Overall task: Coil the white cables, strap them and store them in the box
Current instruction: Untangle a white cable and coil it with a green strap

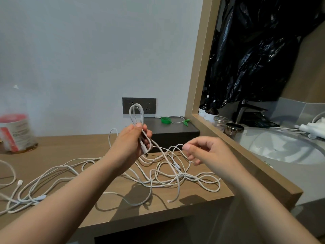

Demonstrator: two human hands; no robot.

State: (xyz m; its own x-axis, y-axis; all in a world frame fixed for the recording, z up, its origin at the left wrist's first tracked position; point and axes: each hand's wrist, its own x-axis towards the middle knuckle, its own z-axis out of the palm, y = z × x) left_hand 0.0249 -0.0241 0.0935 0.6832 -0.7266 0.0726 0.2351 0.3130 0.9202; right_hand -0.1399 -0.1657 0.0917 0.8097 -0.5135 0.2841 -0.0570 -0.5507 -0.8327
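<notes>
Coiling step, first cable. Left hand (131,140) grip closed on small coil (136,114), loop standing up. Right hand (205,149) grip narrow, pinching slack strand. Loose cables (109,175) tangled across desk (70,145). Box (173,133) at 12 o'clock, green straps (166,120) on top. Next, judged: feed slack into another loop without snagging tangle.

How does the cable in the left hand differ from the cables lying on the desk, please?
The held cable is folded into neat upright loops, gripped by the left hand; the desk cables sprawl flat in a loose tangle, ungathered. The right hand pinches one strand. All are white.
</notes>
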